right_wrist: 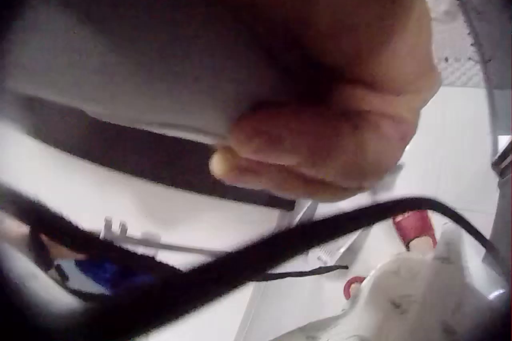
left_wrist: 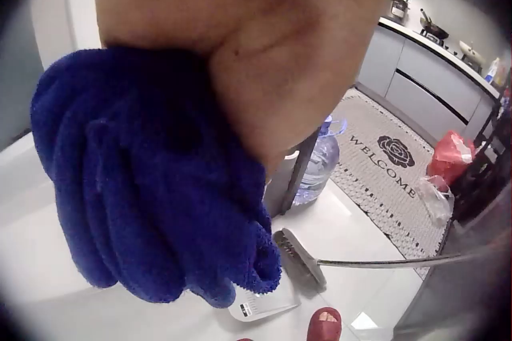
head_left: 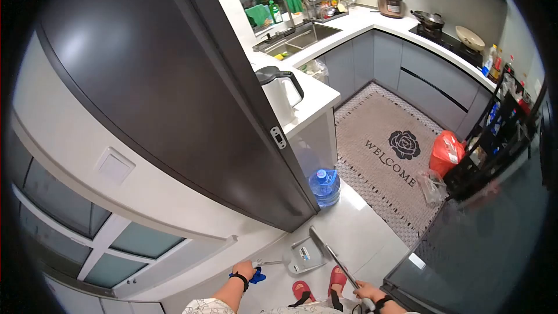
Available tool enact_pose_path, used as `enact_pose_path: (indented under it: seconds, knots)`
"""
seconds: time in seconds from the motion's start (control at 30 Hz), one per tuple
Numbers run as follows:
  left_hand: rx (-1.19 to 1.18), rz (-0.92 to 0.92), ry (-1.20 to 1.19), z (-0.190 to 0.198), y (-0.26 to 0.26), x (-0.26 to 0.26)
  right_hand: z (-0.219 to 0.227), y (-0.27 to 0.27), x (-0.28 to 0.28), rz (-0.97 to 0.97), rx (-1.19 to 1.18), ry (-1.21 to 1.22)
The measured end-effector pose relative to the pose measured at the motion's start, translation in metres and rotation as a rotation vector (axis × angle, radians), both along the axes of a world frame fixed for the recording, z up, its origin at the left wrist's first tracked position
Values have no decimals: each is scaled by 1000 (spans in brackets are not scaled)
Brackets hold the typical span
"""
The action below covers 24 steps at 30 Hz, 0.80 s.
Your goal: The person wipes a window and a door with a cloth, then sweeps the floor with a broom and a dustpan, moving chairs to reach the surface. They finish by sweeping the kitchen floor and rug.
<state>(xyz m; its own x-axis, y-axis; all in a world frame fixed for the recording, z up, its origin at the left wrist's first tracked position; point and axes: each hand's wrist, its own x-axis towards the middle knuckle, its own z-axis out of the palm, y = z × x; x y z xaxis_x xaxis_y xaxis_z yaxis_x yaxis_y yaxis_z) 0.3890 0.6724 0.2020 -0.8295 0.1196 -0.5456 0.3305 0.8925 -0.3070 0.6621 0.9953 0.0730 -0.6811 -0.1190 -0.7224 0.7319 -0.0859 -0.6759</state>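
A bunched blue cloth is gripped in my left hand, and it covers the fingers in the left wrist view. Close beside that hand is the end of the thin handle of a grey dustpan, which lies on the floor. My right hand grips the grey handle of a broom. In the right wrist view the fingers curl round this thick handle. The broom head is down near the dustpan's edge, bristles towards it.
Red slippers are on the person's feet, just behind the dustpan. A blue water jug stands by the dark door. Beyond lies a welcome mat, with a red bag at its right. A dark glossy surface rises at the right.
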Motion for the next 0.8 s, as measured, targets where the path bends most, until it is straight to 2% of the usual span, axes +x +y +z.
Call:
enact_pose_path:
  seconds: [0.1,0.17,0.23,0.37,0.43,0.47,0.5,0.57,0.6,0.67,0.7,0.77,0.8]
  knots:
    - [10,81,45,8,21,-1,24,33,-16,57,145,6]
    - [16,93,-9,5,30,-4,-7,46,-53,102,205,42]
    - [4,113,-23,1,35,-6,-27,56,-98,295,556,70]
    - [-35,130,-12,4,41,-10,-23,41,-143,358,518,26]
    - [-17,158,-46,8,45,-13,-31,24,-134,424,460,64]
    - [-16,167,-49,8,45,-16,-33,23,-122,432,567,150]
    - [-10,167,-48,6,44,-23,-26,35,-121,438,568,154]
    - [-4,174,-46,5,39,-27,-4,70,-123,491,162,85]
    - [11,169,-32,5,35,-25,14,82,-116,497,163,88]
    - [27,171,-16,7,34,-18,45,99,-100,309,-8,-29]
    - [17,172,-35,9,37,-13,48,100,-96,316,-7,-27]
    - [9,180,-51,9,44,-1,49,102,-89,335,241,92]
    - [-17,197,-65,9,45,5,21,98,-94,475,473,214]
